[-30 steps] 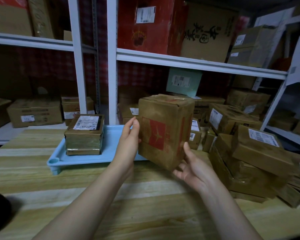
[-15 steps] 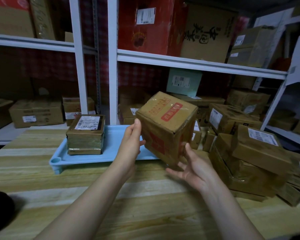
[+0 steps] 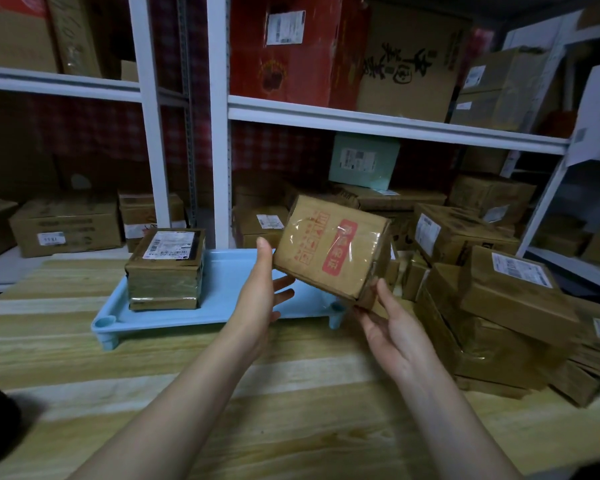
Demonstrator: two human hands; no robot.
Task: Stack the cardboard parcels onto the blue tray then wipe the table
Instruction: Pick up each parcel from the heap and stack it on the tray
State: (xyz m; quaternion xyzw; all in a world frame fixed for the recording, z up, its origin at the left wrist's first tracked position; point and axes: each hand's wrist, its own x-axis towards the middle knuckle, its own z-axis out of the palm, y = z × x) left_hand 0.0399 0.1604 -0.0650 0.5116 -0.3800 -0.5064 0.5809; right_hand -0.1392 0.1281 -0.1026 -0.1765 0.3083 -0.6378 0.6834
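Held parcel: a brown, taped cardboard box with red print, tilted in the air over the right end of the blue tray, clear of its surface.
Left hand: spread nearly flat over the tray's right half, thumb up along the box's left edge, straight fingers reaching under the box's lower-left side.
Right hand: at the tray's right end, palm up with fingers barely bent, cradling the box's lowest corner, thumb up its right side.
Labelled parcel: sits flat on the tray's left half, white label on top.
Parcel heap: piled just right of the tray.
Table: striped pale wood under the tray's short legs.
Shelving: white racking behind the tray, loaded with cartons.
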